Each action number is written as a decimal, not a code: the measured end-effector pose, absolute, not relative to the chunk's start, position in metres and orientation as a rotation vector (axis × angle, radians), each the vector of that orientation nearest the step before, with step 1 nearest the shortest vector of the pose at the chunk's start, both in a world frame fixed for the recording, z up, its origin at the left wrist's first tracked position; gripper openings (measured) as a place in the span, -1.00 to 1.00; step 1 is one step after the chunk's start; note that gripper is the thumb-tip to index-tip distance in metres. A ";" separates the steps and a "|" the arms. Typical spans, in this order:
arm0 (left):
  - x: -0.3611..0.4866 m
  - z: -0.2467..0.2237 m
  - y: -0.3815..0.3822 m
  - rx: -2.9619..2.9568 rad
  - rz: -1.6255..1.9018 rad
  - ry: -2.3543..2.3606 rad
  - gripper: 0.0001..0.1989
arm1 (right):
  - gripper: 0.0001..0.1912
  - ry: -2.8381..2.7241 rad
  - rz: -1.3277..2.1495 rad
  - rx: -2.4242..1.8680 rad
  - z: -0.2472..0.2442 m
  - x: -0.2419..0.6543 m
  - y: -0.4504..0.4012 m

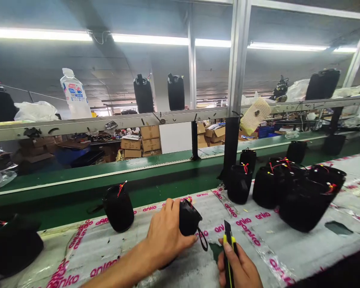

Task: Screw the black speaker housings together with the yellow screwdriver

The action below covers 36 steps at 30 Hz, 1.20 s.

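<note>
My left hand [165,236] is wrapped round a black fabric-covered cylinder [189,219], tilted, with red wires at its top and a black loop strap hanging at its right side. In my right hand [240,266] is a black and yellow utility knife [229,250], its dark blade pointing up and away. The knife is to the right of the cylinder, apart from it. Another black cylinder [118,209] with red wires stands upright on the table, left of my left hand.
Several black cylinders [265,187] stand at the right, more at the far left [13,246]. Pink-printed plastic [132,244] covers the table. Behind it runs a green conveyor [156,182]. A metal shelf [132,121] above holds a bottle [75,96]; a dark post [230,150] stands mid-right.
</note>
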<state>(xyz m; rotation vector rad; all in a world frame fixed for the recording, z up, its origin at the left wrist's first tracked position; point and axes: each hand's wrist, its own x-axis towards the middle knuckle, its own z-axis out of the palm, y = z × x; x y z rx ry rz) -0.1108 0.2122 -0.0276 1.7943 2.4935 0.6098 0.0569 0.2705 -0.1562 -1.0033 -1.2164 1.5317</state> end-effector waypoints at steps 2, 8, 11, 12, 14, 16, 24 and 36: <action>-0.093 -0.040 0.207 1.827 0.547 2.517 -0.14 | -0.38 -1.253 1.514 -0.976 -0.155 0.057 0.269; -0.073 -0.060 0.208 2.014 0.358 2.448 -0.12 | -0.42 -1.244 1.546 -0.943 -0.149 0.069 0.263; -0.071 -0.064 0.206 2.068 0.273 2.394 -0.10 | -0.42 -1.226 1.515 -0.993 -0.147 0.077 0.257; -0.071 -0.064 0.205 2.075 0.256 2.375 -0.09 | -0.43 -1.237 1.498 -1.011 -0.148 0.079 0.256; -0.074 -0.060 0.204 2.077 0.236 2.326 -0.08 | -0.44 -1.279 1.494 -1.032 -0.149 0.082 0.254; -0.081 -0.051 0.204 2.071 0.223 2.252 -0.11 | -0.44 -1.327 1.526 -1.033 -0.151 0.083 0.255; -0.101 -0.023 0.203 1.863 0.296 2.034 -0.33 | -0.48 -1.360 1.506 -1.026 -0.154 0.087 0.255; -0.116 -0.022 0.198 1.578 0.321 1.462 -0.28 | -0.47 -1.413 1.461 -1.109 -0.146 0.090 0.253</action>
